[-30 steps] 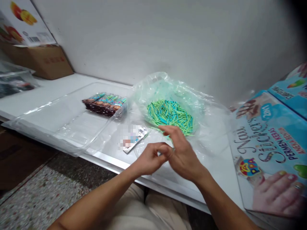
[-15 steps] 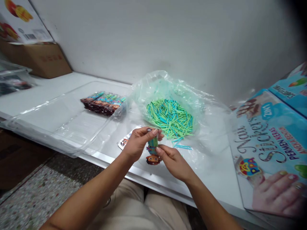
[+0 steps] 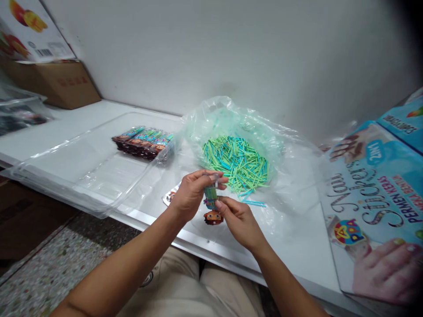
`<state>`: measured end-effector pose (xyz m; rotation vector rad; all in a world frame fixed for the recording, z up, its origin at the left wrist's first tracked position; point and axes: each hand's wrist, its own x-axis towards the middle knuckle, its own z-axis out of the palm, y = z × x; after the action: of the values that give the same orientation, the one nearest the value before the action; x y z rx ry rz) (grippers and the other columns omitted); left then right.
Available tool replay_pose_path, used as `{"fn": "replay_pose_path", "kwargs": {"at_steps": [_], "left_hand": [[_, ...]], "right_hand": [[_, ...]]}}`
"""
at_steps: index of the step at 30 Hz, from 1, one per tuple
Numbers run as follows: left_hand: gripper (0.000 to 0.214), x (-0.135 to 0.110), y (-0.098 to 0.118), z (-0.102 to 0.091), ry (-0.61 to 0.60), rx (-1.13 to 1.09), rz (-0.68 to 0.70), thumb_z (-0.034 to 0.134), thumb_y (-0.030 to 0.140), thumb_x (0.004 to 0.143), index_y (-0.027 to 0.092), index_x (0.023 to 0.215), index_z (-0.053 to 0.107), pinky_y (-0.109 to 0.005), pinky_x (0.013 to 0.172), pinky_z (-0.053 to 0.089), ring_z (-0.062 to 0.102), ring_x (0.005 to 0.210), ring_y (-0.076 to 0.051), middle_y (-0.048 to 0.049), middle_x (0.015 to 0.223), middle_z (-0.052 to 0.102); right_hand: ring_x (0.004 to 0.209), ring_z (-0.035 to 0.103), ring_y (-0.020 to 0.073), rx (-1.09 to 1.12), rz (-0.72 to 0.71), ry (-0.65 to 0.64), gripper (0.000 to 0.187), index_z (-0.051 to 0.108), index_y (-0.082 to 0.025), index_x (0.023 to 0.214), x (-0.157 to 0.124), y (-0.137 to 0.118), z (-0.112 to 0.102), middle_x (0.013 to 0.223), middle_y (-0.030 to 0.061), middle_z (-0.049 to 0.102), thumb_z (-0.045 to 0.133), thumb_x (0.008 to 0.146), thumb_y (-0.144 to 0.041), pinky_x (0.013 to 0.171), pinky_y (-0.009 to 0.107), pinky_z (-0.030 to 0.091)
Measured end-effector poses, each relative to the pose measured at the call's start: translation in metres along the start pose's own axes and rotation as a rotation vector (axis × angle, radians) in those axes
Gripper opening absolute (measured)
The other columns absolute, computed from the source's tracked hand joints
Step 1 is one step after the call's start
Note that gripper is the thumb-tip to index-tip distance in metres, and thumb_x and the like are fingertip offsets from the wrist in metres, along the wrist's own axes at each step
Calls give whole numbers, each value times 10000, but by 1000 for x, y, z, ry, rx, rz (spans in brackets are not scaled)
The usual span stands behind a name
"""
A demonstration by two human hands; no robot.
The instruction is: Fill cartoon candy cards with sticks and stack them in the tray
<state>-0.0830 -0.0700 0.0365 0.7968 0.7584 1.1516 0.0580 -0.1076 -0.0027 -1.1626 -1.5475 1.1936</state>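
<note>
Between my two hands is a small clear packet (image 3: 213,217) printed with a cartoon figure, its brown-haired head at the lower end. Green and blue sticks show in its upper part. My left hand (image 3: 189,196) pinches the top end, thumb over the opening area, so I cannot tell whether that end is sealed. At the packet's right side, just above the printed head, my right hand (image 3: 243,222) grips with thumb and fingers. Beyond the hands, a heap of green and blue sticks (image 3: 236,163) lies in an opened plastic bag (image 3: 214,114).
Left of the bag, a clear plastic tray (image 3: 99,176) holds a stack of similar packets (image 3: 142,141). A printed card (image 3: 168,197) lies partly behind my left hand. A large blue printed box (image 3: 376,198) stands at right; a cardboard box (image 3: 71,83) sits back left.
The packet stays in both hands. My left fingers have shifted slightly at its top end, and the packet's printed head has moved a little up and right. The view has shifted slightly.
</note>
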Motion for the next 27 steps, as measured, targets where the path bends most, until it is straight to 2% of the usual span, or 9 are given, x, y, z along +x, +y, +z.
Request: {"fn": "replay_pose_path", "kwargs": {"at_steps": [3, 9, 14, 17, 20, 23, 25, 26, 27], "left_hand": [[275, -1, -5, -4, -55, 20, 23, 718, 335, 729, 124, 903, 703, -294, 724, 493, 670, 743, -180, -86, 850, 732], [196, 2, -7, -9, 0, 87, 62, 740, 308, 715, 119, 766, 720, -290, 708, 487, 659, 736, -180, -67, 781, 720], [274, 0, -11, -12, -67, 106, 86, 716, 334, 752, 151, 956, 705, -303, 791, 479, 652, 872, -188, -71, 956, 707], [215, -6, -7, -17, -77, 195, 103, 737, 302, 735, 140, 869, 695, -259, 761, 470, 631, 796, -144, -44, 840, 696], [212, -4, 24, -28, -6, 276, 241, 766, 302, 691, 146, 804, 678, -234, 684, 480, 607, 697, -117, -23, 782, 679], [234, 15, 77, -50, 145, 427, 491, 745, 308, 698, 143, 841, 660, -225, 680, 488, 612, 694, -109, 5, 757, 670], [238, 39, 111, -73, 315, 601, 542, 554, 277, 843, 89, 964, 635, -264, 750, 465, 624, 742, -97, 27, 743, 643], [319, 52, 124, -86, 410, 703, 513, 401, 251, 904, 46, 1037, 605, -298, 771, 444, 626, 757, -84, 26, 735, 620], [373, 67, 133, -100, 494, 811, 449, 323, 225, 917, 17, 1094, 577, -320, 784, 427, 629, 773, -77, 18, 748, 603]], "right_hand": [[720, 674, 184, 108, 33, 17, 313, 702, -173, 916, 1, 1, -1, 744, 26, 701, 533, 883, -435, 660, 324, 558], [762, 674, 189, 43, -4, 12, 287, 724, -178, 933, 2, 4, -1, 784, 32, 712, 559, 874, -405, 692, 324, 551], [775, 677, 190, 115, -6, 89, 270, 719, -187, 907, 8, 3, 1, 825, 29, 724, 573, 868, -411, 698, 308, 546], [785, 672, 187, 105, -11, 98, 269, 715, -198, 931, 11, 0, 1, 827, 27, 727, 579, 868, -421, 736, 318, 537], [788, 662, 179, 64, 1, 69, 298, 690, -202, 1003, 12, 1, -3, 883, 39, 722, 573, 871, -443, 751, 326, 524], [788, 645, 170, 21, 26, 92, 320, 667, -196, 1034, 13, 7, -10, 940, 61, 712, 556, 878, -453, 727, 317, 518], [765, 633, 168, 14, 68, 103, 337, 661, -184, 1021, 13, 13, -14, 918, 70, 708, 545, 877, -466, 690, 310, 517], [757, 628, 168, 10, 90, 102, 346, 659, -180, 1015, 12, 15, -16, 909, 73, 706, 544, 874, -474, 677, 308, 515], [752, 623, 169, 4, 110, 96, 354, 656, -177, 1012, 12, 17, -17, 907, 75, 702, 541, 871, -482, 667, 306, 513]]}}
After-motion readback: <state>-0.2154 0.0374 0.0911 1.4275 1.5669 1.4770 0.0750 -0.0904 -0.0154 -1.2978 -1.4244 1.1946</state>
